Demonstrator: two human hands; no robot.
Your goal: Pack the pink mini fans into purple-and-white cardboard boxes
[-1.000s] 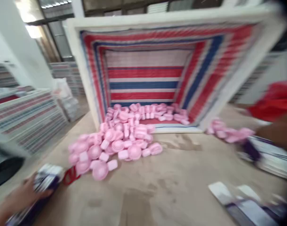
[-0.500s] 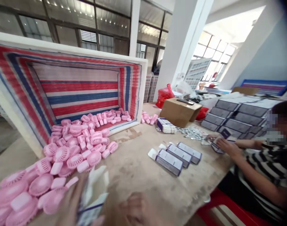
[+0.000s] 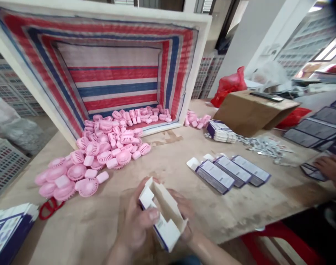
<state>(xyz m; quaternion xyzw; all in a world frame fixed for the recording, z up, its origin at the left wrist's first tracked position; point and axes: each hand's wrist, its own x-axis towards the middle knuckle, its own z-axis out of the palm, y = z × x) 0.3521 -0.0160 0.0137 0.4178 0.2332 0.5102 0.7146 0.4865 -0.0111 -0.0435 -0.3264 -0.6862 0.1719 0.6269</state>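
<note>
Two bare hands are holding an open white-and-purple carton (image 3: pixel 170 228) by the near edge of the counter (image 3: pixel 164 167), probably mouth-up so its inside is facing the wearer. The left hand (image 3: pixel 137 221) is clamping one side, thumb pressing by the rim; the right hand (image 3: pixel 186 211) is gripping the opposite wall, some fingers hidden behind it. The carton is sitting directly between both sets of fingers, touching them. Toward the counter's left edge, pink vented pieces (image 3: pixel 102 147) are spilling from a striped crate (image 3: pixel 115 11), seemingly tipped on its side for easy reach. Three cartons (image 3: pixel 216 176) are lying side by side nearer the right edge, perhaps for keeping them clear of the pile.
</note>
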